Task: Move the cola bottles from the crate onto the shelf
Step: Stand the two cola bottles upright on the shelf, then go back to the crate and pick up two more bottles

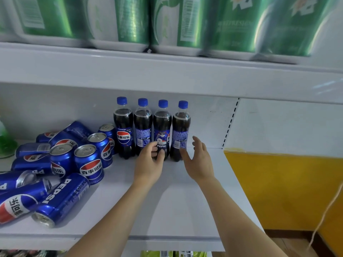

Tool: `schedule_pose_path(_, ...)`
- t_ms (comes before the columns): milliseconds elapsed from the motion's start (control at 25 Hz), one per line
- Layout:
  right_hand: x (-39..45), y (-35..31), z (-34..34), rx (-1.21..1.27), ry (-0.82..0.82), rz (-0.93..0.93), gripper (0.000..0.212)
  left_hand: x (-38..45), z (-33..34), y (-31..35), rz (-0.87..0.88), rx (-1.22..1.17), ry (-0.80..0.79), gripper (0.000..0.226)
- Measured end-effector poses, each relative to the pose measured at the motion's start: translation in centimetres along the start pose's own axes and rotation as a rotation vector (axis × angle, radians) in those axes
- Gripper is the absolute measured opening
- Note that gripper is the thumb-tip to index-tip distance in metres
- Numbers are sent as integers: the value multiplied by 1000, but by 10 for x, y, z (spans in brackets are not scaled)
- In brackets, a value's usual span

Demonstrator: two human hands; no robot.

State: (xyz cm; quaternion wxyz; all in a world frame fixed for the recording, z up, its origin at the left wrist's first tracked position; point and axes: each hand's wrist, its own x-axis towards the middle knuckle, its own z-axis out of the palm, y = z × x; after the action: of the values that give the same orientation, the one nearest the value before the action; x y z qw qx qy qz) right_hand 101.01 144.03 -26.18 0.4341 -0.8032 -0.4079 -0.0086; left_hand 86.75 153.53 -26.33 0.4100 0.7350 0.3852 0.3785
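Several cola bottles with blue caps stand upright in a row at the back of the white shelf. My left hand hovers low in front of the third bottle, fingers loosely curled and holding nothing. My right hand is spread wide just right of the rightmost bottle, thumb close to its base, palm facing left. Neither hand grips a bottle. The leftmost bottle stands against the cans. No crate is in view.
A pile of blue cola cans, some upright and some lying, fills the shelf's left half. Green shrink-wrapped packs sit on the upper shelf. A yellow panel and a perforated shelf upright are at the right.
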Motion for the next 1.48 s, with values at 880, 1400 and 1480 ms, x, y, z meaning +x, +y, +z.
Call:
schedule_pose_path(880, -211, -3, -178, -97, 651, 310, 68, -158, 67, 125, 324, -492, -627, 27)
schedule_pose_path(1400, -460, 8, -328, -308, 1120, 606, 69, -402, 125, 218, 514, -560, -1122, 50)
schedule_pose_path(1480, -503, 4, -348, -332, 1163, 637, 70, -444, 127, 231, 521, -580, -1193, 52)
